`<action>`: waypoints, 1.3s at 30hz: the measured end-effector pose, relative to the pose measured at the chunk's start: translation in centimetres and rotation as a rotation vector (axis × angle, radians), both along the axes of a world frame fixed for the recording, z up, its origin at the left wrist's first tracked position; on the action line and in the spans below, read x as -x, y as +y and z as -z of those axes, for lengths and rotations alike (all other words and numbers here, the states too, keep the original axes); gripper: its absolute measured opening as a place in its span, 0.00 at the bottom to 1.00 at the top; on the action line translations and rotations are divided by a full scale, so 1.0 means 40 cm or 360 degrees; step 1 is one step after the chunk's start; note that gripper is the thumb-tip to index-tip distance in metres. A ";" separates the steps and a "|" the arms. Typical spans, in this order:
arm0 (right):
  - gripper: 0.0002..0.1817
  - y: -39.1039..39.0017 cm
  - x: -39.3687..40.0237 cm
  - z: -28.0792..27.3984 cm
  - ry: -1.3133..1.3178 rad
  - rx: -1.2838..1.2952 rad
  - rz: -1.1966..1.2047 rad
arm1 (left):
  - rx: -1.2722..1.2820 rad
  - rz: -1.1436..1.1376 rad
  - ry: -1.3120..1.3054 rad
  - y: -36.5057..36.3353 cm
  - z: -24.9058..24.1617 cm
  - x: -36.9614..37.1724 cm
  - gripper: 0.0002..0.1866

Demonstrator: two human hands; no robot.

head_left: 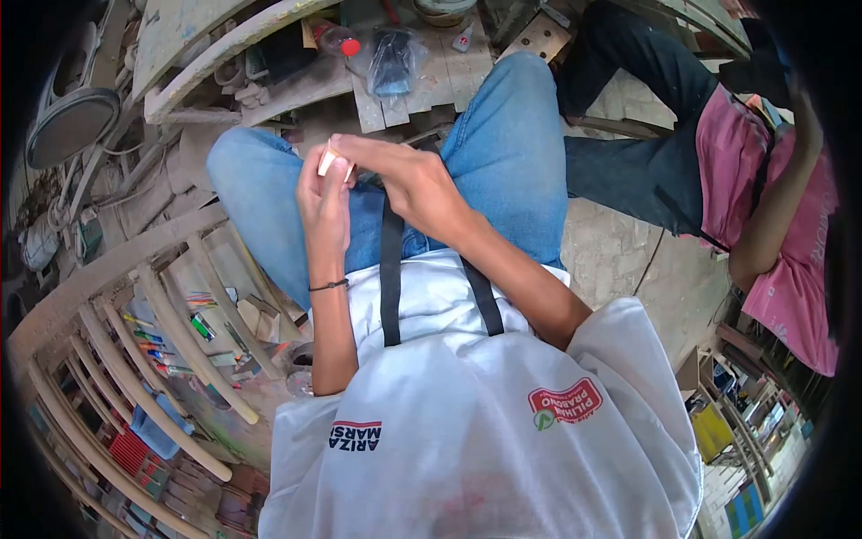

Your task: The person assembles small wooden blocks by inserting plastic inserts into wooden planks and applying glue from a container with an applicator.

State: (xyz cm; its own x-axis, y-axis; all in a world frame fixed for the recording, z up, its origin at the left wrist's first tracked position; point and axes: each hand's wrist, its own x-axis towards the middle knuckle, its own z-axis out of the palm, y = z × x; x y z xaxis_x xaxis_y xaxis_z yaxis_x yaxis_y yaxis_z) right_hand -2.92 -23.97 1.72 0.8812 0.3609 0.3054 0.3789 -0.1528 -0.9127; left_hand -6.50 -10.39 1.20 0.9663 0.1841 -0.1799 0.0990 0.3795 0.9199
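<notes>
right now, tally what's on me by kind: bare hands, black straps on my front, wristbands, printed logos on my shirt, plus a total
Bare hands (left, right): 2
Black straps: 2
Wristbands: 1
Printed logos: 2
Total: 7

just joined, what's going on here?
A seated person in a white printed shirt and blue jeans holds a small, pale, angular piece in the left hand, above the lap. The right hand is at it too, its grip unclear. To the right is another person in a pink shirt and dark trousers.
</notes>
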 end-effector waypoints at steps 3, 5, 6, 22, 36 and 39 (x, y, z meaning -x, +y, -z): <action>0.26 -0.007 0.004 0.002 -0.0032 0.0032 -0.0005 | -0.0014 0.0086 0.0015 0.004 0.014 -0.002 0.11; 0.26 -0.011 -0.003 0.001 -0.0055 0.0082 -0.0006 | 0.0062 0.0040 -0.0015 0.005 0.007 -0.009 0.11; 0.27 -0.011 0.005 -0.023 0.0029 0.0003 -0.0058 | 0.0144 -0.0030 -0.0026 0.005 0.004 -0.002 0.11; 0.24 -0.006 -0.016 0.042 -0.0002 0.0054 -0.0028 | 0.0370 0.0011 0.0013 0.016 0.013 -0.010 0.11; 0.25 0.045 0.029 -0.014 -0.0173 0.0102 0.0134 | 0.0562 -0.0089 0.0088 0.014 0.003 -0.007 0.18; 0.26 0.048 0.018 0.003 -0.0164 0.0105 0.0159 | 0.0572 -0.0066 0.0083 0.026 0.014 -0.004 0.17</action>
